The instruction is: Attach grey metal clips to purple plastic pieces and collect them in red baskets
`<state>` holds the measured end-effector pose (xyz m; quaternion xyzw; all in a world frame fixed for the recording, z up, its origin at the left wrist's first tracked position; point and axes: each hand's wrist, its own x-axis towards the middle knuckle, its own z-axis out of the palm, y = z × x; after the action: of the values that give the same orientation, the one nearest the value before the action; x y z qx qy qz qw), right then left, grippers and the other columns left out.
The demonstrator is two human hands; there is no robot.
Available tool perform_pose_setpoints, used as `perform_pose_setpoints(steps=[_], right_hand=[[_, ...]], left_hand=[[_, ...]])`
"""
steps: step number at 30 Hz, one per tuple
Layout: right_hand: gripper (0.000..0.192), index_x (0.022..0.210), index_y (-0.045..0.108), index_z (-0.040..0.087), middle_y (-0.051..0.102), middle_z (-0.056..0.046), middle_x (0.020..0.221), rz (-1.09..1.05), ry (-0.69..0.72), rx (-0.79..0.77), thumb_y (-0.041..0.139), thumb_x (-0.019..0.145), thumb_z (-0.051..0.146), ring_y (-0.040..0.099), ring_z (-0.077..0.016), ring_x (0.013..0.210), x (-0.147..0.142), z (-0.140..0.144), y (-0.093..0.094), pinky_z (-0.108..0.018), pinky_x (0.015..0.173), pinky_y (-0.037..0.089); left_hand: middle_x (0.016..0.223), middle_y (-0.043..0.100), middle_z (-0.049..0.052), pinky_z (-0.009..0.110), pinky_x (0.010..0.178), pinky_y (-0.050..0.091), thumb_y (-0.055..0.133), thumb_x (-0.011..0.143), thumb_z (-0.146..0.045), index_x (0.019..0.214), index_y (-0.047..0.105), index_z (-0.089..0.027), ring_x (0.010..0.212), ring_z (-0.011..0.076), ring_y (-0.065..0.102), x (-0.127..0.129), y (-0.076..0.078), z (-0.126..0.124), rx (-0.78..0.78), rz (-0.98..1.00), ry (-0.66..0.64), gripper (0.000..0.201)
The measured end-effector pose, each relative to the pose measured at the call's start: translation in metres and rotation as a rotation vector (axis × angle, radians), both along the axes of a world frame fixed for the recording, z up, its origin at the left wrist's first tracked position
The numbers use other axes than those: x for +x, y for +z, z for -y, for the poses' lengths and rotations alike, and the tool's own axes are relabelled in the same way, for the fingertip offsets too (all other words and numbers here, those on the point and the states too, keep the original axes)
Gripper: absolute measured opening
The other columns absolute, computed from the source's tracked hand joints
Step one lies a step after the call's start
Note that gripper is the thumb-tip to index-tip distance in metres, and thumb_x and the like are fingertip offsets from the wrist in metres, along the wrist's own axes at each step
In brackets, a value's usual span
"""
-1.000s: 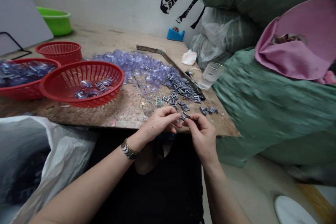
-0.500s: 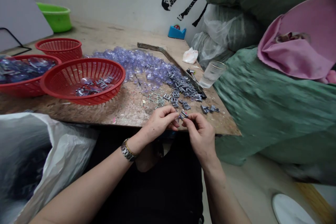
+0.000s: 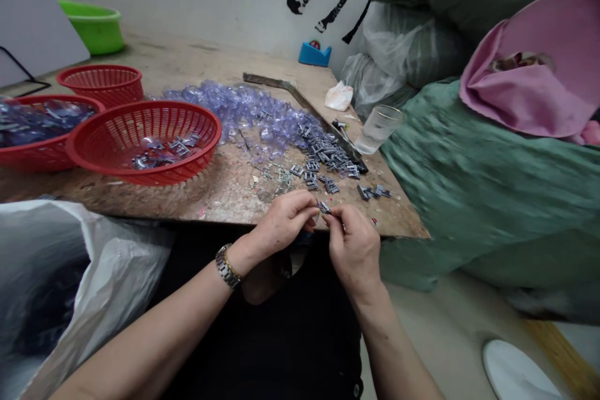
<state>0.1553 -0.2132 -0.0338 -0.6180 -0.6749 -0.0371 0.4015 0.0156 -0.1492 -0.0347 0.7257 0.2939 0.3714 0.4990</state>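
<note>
My left hand (image 3: 284, 222) and my right hand (image 3: 354, 244) meet at the table's near edge, fingertips pinched together on one small grey metal clip (image 3: 323, 207). A wristwatch (image 3: 226, 266) sits on my left wrist. Just beyond the hands lies a scatter of grey metal clips (image 3: 328, 159) on the worn wooden table (image 3: 220, 190). Behind them spreads a heap of clear bluish plastic pieces (image 3: 244, 109). The nearest red basket (image 3: 94, 159) holds a few assembled pieces.
Two more red baskets (image 3: 100, 78) stand at the left, one (image 3: 28, 156) full of bluish parts. A green basin (image 3: 96, 25), a blue tape dispenser (image 3: 315, 53) and a drinking glass (image 3: 379, 129) stand farther back. Green sacks (image 3: 469, 156) crowd the right; a white bag (image 3: 107, 275) hangs at the near left.
Both hands stay together on the small clip, dropping slightly toward the table edge. My right hand has turned, its fingers curling more over the clip.
</note>
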Motion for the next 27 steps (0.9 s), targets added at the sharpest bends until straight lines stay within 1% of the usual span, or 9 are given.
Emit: perform_pose_setpoints(steps=[3,6,9,12,15,18,20,22,27], right_hand=[[0.017,0.071,0.051,0.022,0.058,-0.002,0.069,-0.022,-0.011,-0.01,0.049,0.087,0.018,0.053,-0.0173,0.067,0.001,0.001,-0.001,-0.029,0.062,0.037],[0.017,0.071,0.052,0.022,0.057,-0.001,0.069,-0.099,0.01,-0.058,0.051,0.087,0.02,0.053,-0.0165,0.067,0.003,-0.001,0.0,-0.028,0.063,0.038],[0.013,0.075,0.055,0.022,0.059,0.0,0.071,-0.216,0.048,-0.112,0.051,0.087,0.023,0.055,-0.0164,0.068,0.006,-0.003,0.0,-0.028,0.064,0.041],[0.007,0.088,0.059,0.021,0.063,-0.003,0.083,-0.299,0.052,-0.103,0.054,0.087,0.026,0.059,-0.0178,0.078,0.006,-0.005,0.001,-0.03,0.07,0.046],[0.017,0.101,0.059,0.02,0.064,-0.006,0.094,-0.277,0.068,-0.082,0.056,0.086,0.028,0.06,-0.0196,0.085,0.005,-0.005,0.002,-0.032,0.075,0.048],[0.02,0.105,0.059,0.021,0.065,-0.007,0.098,-0.198,0.105,-0.063,0.056,0.087,0.028,0.061,-0.0212,0.09,0.003,-0.005,0.003,-0.035,0.08,0.049],[0.021,0.107,0.06,0.021,0.066,-0.008,0.101,-0.153,0.114,-0.046,0.056,0.088,0.028,0.061,-0.0224,0.093,0.002,-0.004,0.003,-0.037,0.083,0.048],[0.021,0.108,0.061,0.022,0.067,-0.008,0.101,-0.128,0.112,-0.041,0.056,0.088,0.028,0.061,-0.0231,0.094,0.001,-0.004,0.003,-0.038,0.084,0.048],[0.021,0.105,0.063,0.022,0.069,-0.008,0.099,-0.145,0.119,-0.049,0.056,0.087,0.029,0.063,-0.0229,0.092,0.003,-0.005,0.003,-0.037,0.082,0.049]], left_hand=[[0.07,0.054,0.0,0.022,0.059,0.047,0.048,0.088,-0.022,0.068,0.051,-0.016,0.057,0.0085,0.056,-0.001,-0.001,-0.002,-0.039,0.04,-0.065,0.021],[0.07,0.054,0.0,0.021,0.056,0.048,0.049,0.087,-0.024,0.069,0.052,-0.016,0.055,0.0078,0.057,-0.002,-0.001,-0.004,-0.072,0.055,-0.105,0.021],[0.069,0.055,0.0,0.02,0.056,0.048,0.05,0.087,-0.025,0.07,0.053,-0.015,0.054,0.0072,0.057,0.0,-0.002,-0.004,-0.118,0.078,-0.075,0.02],[0.07,0.056,0.0,0.021,0.06,0.052,0.052,0.086,-0.027,0.072,0.053,-0.015,0.059,0.0086,0.059,0.004,-0.005,0.0,-0.224,0.187,-0.019,0.019],[0.077,0.054,0.001,0.023,0.063,0.055,0.055,0.084,-0.028,0.074,0.054,-0.014,0.067,0.0099,0.059,0.008,-0.008,0.004,-0.292,0.276,0.02,0.017],[0.092,0.053,0.003,0.022,0.065,0.055,0.056,0.083,-0.028,0.074,0.058,-0.014,0.079,0.0111,0.057,0.009,-0.009,0.005,-0.224,0.281,0.058,0.017],[0.095,0.053,0.004,0.02,0.067,0.054,0.056,0.083,-0.026,0.073,0.06,-0.015,0.085,0.0119,0.056,0.008,-0.008,0.005,-0.157,0.261,0.092,0.016],[0.092,0.053,0.004,0.019,0.066,0.053,0.056,0.083,-0.025,0.074,0.061,-0.015,0.083,0.0119,0.056,0.007,-0.007,0.005,-0.139,0.239,0.111,0.015],[0.078,0.055,0.001,0.021,0.058,0.053,0.054,0.084,-0.029,0.079,0.058,-0.015,0.066,0.0098,0.058,0.008,-0.006,0.006,-0.273,0.219,0.029,0.015]])
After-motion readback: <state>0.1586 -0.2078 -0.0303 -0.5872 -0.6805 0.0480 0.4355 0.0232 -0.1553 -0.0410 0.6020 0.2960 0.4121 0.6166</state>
